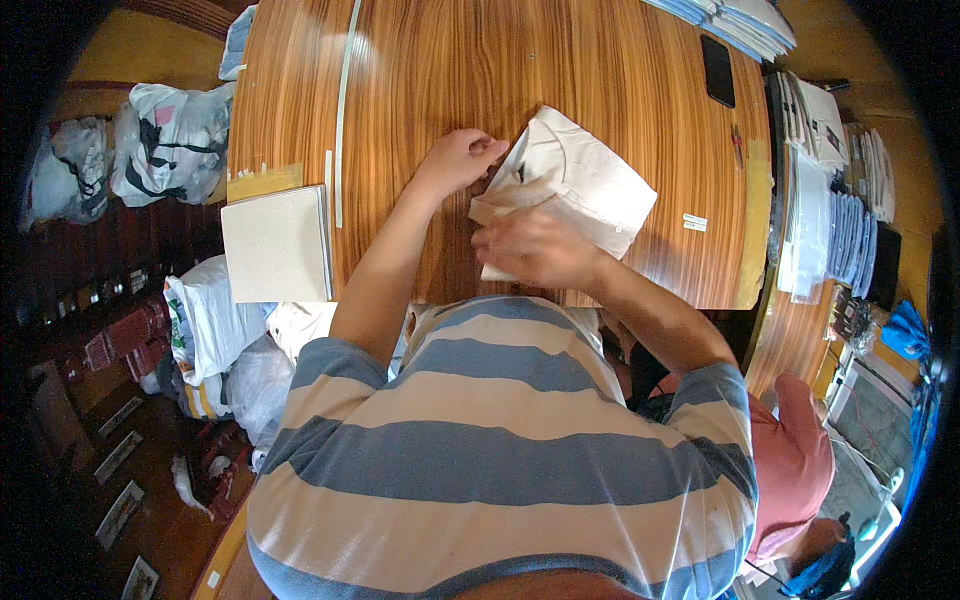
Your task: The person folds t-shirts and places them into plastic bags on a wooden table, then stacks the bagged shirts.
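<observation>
A folded cream shirt (600,190) lies at an angle on the wood-grain table in front of me, its collar band and a button showing. My left hand (463,160) is beside its left edge, fingers curled together; whether they pinch anything is hidden. Over the shirt's near left corner, my right hand (540,248) is smeared by motion. Its fingers bend down at the cloth, and I cannot see whether they grip it.
A stack of cream folded cloth or board (275,245) overhangs the table's near left corner. A black phone (717,72), a small red tool (738,148) and white labels (694,222) lie to the right. Packed garments (850,230) fill the right side; plastic bags (172,142) stand left. Another person (790,470) is behind me at right.
</observation>
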{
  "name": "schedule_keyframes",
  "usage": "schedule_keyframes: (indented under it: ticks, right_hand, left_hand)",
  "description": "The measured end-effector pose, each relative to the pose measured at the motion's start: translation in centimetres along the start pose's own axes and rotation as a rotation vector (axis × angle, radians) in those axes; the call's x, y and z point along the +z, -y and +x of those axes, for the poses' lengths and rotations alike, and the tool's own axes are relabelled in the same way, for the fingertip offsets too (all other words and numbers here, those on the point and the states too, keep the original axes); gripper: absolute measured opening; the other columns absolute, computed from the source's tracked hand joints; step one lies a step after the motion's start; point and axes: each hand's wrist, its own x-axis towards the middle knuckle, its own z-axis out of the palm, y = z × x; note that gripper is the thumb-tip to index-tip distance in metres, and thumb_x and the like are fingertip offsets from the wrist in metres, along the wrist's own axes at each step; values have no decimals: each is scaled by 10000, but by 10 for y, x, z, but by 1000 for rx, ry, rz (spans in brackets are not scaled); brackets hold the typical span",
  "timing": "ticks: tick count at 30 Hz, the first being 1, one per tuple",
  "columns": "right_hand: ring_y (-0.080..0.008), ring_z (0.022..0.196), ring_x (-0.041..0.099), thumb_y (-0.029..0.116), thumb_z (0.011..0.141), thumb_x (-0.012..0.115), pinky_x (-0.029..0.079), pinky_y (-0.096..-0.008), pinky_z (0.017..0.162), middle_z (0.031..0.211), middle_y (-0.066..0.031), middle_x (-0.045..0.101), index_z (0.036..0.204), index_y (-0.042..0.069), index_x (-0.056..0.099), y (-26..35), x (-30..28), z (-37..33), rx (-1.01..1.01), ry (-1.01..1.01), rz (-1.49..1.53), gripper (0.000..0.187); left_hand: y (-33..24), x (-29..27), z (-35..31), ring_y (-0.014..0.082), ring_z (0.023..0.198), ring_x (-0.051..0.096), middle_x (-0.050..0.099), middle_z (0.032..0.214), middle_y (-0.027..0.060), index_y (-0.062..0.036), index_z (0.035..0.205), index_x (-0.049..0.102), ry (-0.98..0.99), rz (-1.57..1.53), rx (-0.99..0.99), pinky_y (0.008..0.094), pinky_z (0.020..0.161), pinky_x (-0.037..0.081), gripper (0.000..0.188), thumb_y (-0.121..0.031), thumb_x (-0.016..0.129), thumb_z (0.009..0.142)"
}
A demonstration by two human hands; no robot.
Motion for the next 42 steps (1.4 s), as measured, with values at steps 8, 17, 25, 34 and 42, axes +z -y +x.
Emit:
schedule_keyframes:
  ticks: [8,17,25,34,42]
  right_hand:
    - [-118,709,640,204,896,835,514,-291,615,801,-81,704,1195,-27,649,17,-23,-113,1541,-619,281,420]
    - [-255,732,717,337,892,841,566,-371,633,864,-140,726,1100,-46,660,43,-35,-153,1663,-408,-47,472]
    - [-170,896,696,237,943,803,563,-315,772,1005,-147,745,1137,-84,664,17,-12,-146,1719,-550,639,400]
    - [-169,1003,686,204,964,773,552,-329,888,1116,-127,753,1193,-51,677,-178,52,61,1158,-366,824,356]
    - [-139,783,697,337,966,770,518,-296,530,934,-135,725,1041,-54,674,-338,144,232,1285,-319,880,410]
  left_hand:
    - [-18,22,1,309,963,755,779,1026,191,25,1075,747,-90,336,52,403,841,578,701,-643,734,862]
    - [-70,34,-15,358,976,743,768,1045,195,-16,1140,738,-107,481,-9,426,856,575,686,-628,756,829]
    - [-36,20,-1,305,974,719,746,1050,177,-39,1063,721,-14,242,-106,421,864,548,431,-417,813,877]
    - [61,-191,31,119,809,632,694,860,18,-69,929,692,-508,-278,65,309,701,512,261,-190,899,825]
    - [116,-397,143,234,792,682,750,931,133,-2,1044,738,-717,127,7,412,739,556,497,-451,846,858]
